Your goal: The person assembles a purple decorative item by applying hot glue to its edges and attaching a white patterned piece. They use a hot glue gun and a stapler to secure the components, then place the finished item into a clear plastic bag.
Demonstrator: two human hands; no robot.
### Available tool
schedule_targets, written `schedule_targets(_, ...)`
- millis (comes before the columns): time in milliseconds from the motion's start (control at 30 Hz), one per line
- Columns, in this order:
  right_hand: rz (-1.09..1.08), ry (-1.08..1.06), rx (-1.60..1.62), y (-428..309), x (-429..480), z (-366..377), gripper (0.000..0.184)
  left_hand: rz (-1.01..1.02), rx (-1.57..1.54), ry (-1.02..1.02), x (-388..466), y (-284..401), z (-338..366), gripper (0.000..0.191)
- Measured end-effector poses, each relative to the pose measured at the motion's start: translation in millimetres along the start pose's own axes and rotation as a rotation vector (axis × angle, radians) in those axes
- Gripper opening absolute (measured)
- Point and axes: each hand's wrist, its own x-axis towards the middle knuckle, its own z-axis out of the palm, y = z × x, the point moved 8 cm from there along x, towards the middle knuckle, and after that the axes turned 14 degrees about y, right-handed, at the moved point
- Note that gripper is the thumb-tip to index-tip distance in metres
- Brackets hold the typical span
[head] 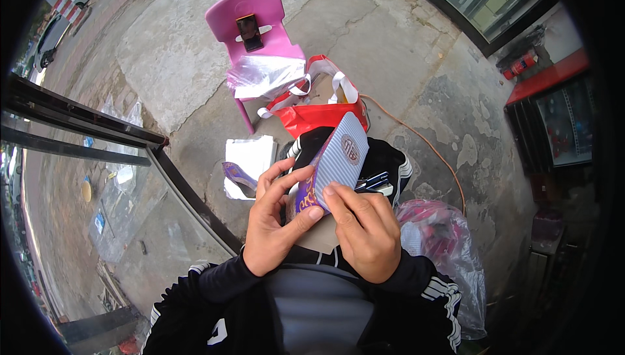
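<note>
A piece shaped like an insole (349,152), with a pale striped face bearing a round dark emblem and a purple side with gold figures, is tilted up over my lap. My left hand (279,216) grips its left edge, thumb and fingers on the purple side. On the striped face near the lower end rest the fingertips of my right hand (368,230), pinched together. Below both hands a brown cardboard sheet (317,240) lies on my lap. Small metal tools (373,181) with dark handles lie on my leg, partly covered, so their kind is unclear.
Ahead stand a red bag (305,118) with white handles and a pink chair (254,3) bearing a phone (250,33) and clear plastic. A purple strip (239,177) lies on white sheets (249,152) at left. A plastic bag (444,238) and an orange cord (429,147) are right.
</note>
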Motion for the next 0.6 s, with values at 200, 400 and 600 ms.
schedule_targets(200, -0.004, -0.027, -0.005, 0.3, -0.5, 0.4, 0.054, -0.034, -0.034, -0.006, -1.9, -1.7, 0.6, 0.054)
schedule_targets(400, -0.007, -0.031, 0.002, 0.7, -1.5, 0.1, 0.055, -0.086, -0.079, -0.040, -3.1, -0.8, 3.0, 0.054)
schedule_targets(600, -0.021, -0.048, -0.016, -2.5, -1.8, -0.1, 0.055, -0.080, -0.095, -0.044, -3.0, 0.4, 3.9, 0.054)
